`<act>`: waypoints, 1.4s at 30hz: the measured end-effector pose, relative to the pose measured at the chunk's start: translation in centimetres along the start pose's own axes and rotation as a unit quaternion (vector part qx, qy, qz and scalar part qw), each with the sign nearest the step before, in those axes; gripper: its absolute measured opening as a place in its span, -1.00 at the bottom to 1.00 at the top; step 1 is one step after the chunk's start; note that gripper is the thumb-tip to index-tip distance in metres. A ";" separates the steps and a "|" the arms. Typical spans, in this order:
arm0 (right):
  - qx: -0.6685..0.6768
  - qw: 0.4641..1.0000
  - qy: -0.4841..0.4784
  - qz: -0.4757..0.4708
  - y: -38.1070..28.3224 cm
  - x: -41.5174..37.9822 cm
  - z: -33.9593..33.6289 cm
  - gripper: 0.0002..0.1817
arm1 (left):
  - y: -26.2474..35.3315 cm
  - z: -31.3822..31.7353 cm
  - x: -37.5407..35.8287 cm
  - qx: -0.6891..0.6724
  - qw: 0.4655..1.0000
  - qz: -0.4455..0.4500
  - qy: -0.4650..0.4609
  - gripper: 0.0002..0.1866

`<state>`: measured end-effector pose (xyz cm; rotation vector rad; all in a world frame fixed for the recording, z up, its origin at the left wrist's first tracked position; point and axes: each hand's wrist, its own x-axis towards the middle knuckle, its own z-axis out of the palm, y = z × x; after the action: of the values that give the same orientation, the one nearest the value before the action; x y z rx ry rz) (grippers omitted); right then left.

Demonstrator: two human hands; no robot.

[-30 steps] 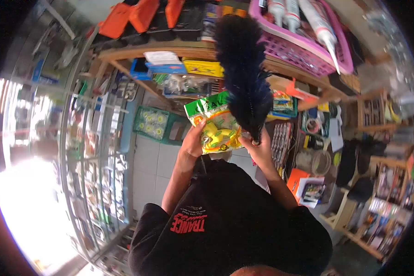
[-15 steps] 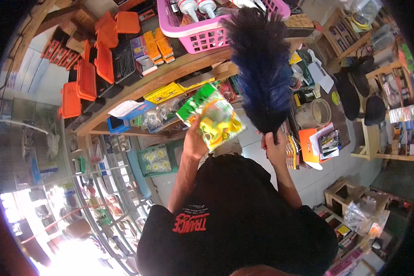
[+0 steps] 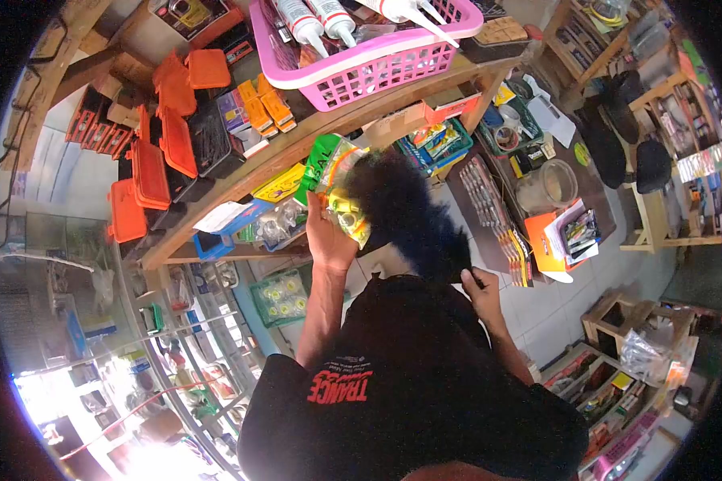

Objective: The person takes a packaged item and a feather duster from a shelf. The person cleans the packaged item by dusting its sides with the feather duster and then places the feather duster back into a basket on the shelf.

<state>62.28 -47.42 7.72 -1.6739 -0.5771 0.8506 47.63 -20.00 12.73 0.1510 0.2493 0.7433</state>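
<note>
Presently, the left hand (image 3: 329,240) is holding one packet (image 3: 345,210), green at the header and clear with yellow contents below, by its left and lower edge; the farther fingers are partly hiding behind it. The packet is standing out in front of the wooden shelf (image 3: 297,146), below the pink basket (image 3: 377,74). By its look it is weighing little, its film probably feeling slick and crinkly, its contents lumpy; the flat header and side edge are offering the surest pinch, while a light palm beneath would be steadying the bulk. The right hand (image 3: 486,295) is closing narrowly on one feather duster (image 3: 409,208) at its lower end, the plume slanting up toward the packet and overlapping it in view; whether they are touching, one cannot tell. The duster is likely handling light, its feathers yielding and bending easily, so the firm base is serving as the better hold.
</note>
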 end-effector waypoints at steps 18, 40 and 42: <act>-0.022 0.999 0.002 0.045 1.2 -1.8 -0.1 -0.54 | -0.4 -1.3 -0.2 0.030 0.999 -0.023 0.031 -0.39; -0.109 0.993 0.043 0.016 0.4 -1.5 -1.9 -0.53 | -0.2 -4.1 -2.0 0.046 0.998 -0.029 -0.028 -0.39; -0.153 0.988 0.009 -0.012 -0.7 -1.7 -2.0 -0.54 | -0.3 -4.3 -2.0 0.034 0.998 -0.045 -0.024 -0.38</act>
<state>62.84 -49.72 9.07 -1.9455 -0.7432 0.7548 45.18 -21.36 8.86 0.2203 0.2335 0.6408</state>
